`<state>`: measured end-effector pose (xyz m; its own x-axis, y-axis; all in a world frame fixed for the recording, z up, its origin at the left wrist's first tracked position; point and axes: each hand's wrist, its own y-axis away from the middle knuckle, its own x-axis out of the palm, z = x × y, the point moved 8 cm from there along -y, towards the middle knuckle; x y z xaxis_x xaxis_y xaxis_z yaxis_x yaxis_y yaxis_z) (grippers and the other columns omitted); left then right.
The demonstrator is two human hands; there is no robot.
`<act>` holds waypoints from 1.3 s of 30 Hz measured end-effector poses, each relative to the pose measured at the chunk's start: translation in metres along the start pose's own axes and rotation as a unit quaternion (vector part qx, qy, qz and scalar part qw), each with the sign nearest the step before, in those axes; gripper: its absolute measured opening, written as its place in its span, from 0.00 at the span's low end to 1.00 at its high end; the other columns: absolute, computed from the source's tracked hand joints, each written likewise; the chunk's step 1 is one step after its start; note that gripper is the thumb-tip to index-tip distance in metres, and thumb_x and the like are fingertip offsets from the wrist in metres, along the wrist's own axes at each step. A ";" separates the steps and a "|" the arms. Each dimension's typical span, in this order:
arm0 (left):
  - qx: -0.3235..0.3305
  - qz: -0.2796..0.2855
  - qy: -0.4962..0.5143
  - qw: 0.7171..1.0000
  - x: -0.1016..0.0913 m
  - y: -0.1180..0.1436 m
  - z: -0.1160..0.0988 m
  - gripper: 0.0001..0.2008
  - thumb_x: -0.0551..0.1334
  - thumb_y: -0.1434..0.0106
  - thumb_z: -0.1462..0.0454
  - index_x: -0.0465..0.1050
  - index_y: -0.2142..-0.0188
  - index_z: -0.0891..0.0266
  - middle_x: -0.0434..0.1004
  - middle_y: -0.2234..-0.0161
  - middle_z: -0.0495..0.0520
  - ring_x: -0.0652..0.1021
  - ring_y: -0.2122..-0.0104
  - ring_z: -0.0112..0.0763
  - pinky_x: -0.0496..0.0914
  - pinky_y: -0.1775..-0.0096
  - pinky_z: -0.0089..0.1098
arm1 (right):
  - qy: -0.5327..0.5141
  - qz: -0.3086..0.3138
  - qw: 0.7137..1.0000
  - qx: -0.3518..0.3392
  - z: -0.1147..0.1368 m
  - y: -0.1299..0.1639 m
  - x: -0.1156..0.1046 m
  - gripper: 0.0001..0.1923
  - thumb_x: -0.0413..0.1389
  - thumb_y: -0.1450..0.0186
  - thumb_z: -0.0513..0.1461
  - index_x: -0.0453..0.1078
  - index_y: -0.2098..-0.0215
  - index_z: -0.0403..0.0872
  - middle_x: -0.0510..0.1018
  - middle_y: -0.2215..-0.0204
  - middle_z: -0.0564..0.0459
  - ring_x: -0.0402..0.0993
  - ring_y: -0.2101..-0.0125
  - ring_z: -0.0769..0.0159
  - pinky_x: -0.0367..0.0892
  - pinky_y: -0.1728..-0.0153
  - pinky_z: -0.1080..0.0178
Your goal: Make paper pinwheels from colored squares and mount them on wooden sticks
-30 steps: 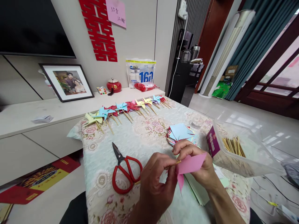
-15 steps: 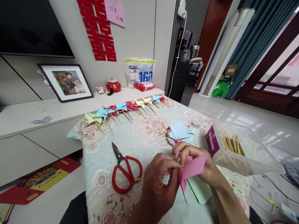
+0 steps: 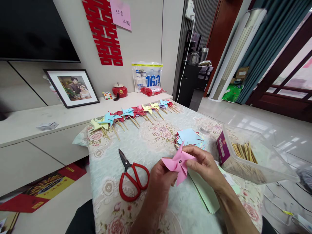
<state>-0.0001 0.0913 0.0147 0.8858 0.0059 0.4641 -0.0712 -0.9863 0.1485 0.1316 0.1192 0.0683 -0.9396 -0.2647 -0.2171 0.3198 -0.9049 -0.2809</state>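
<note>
One pink paper pinwheel is held above the near middle of the tabletop, which is covered by a floral cloth. The left hand is seen from the back, below and behind the pinwheel; its fingers are curled shut, and whether a stick is pinched in them cannot be told, since the grip is hidden by the paper. The right hand is placed just right of the pinwheel, with its fingers closed on the pinwheel's upper right blade. A dark dot is seen at the pinwheel's centre.

One pair of red-handled scissors is laid flat to the left of the hands, blades pointing far. One stack of cut paper squares, topped by a light blue sheet, is set just beyond the hands. One sheaf of pale green sheets lies under the right wrist. One clear plastic box with a purple label is placed at the right, and a bundle of wooden sticks is seen in it; they are too many and too crowded to be counted. One small clear tape roll sits beyond the stack.

Along the far edge a row of finished pinwheels on sticks is laid out; about ten can be counted, in yellow, blue, red and purple, though they overlap.
</note>
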 end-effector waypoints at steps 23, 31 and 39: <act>-0.091 -0.003 0.117 0.989 0.000 -0.006 0.012 0.10 0.66 0.58 0.71 0.76 0.71 0.66 0.69 0.78 0.46 0.63 0.77 0.23 0.55 0.72 0.26 | 0.188 -0.081 0.976 -0.078 0.000 -0.002 -0.006 0.12 0.53 0.31 0.35 0.78 0.55 0.50 0.81 0.60 0.48 0.77 0.58 0.59 0.69 0.58 0.58; -0.079 -0.010 0.103 0.992 -0.002 -0.007 0.014 0.11 0.63 0.58 0.72 0.75 0.72 0.66 0.69 0.78 0.46 0.61 0.78 0.22 0.54 0.73 0.27 | 0.198 -0.078 0.972 -0.100 0.004 -0.001 -0.004 0.13 0.53 0.33 0.32 0.78 0.59 0.51 0.81 0.61 0.50 0.77 0.58 0.59 0.71 0.57 0.57; -0.019 -0.070 -0.047 0.996 -0.025 -0.016 0.025 0.11 0.62 0.56 0.70 0.74 0.70 0.64 0.59 0.84 0.41 0.56 0.82 0.21 0.49 0.77 0.26 | 0.250 -0.104 0.945 -0.184 0.021 0.005 -0.001 0.24 0.46 0.31 0.28 0.72 0.44 0.55 0.75 0.47 0.46 0.70 0.46 0.58 0.67 0.47 0.52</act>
<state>-0.0090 0.1031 -0.0214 0.9269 0.1256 0.3538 0.0399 -0.9700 0.2398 0.1319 0.1078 0.0867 -0.8410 0.1810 -0.5098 0.2414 -0.7178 -0.6530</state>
